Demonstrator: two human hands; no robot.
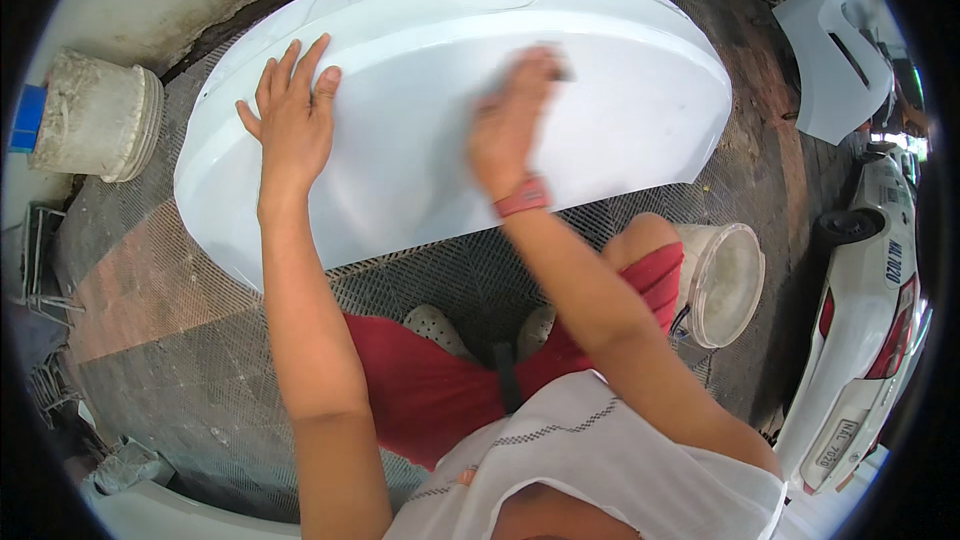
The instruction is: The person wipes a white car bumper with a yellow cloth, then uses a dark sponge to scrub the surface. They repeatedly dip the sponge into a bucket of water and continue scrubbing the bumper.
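Observation:
A large white curved car body panel [420, 130] lies in front of me, with a rounded far edge and an oval recess. My left hand [295, 120] rests flat on its left part, fingers spread and holding nothing. Over the middle of the panel, my right hand [510, 125] is blurred by motion, its fingers pressed together against the surface. A small dark grey piece [563, 67] shows at those fingertips, too smeared to name. There is a red band on the right wrist.
A dirty white bucket [95, 115] with a blue object on it stands at the left. Another pale bucket [735, 285] sits beside my right knee. At the right are a second white body panel [825, 70] and a parked white car [850, 340]. Patterned matting [170, 310] covers the floor.

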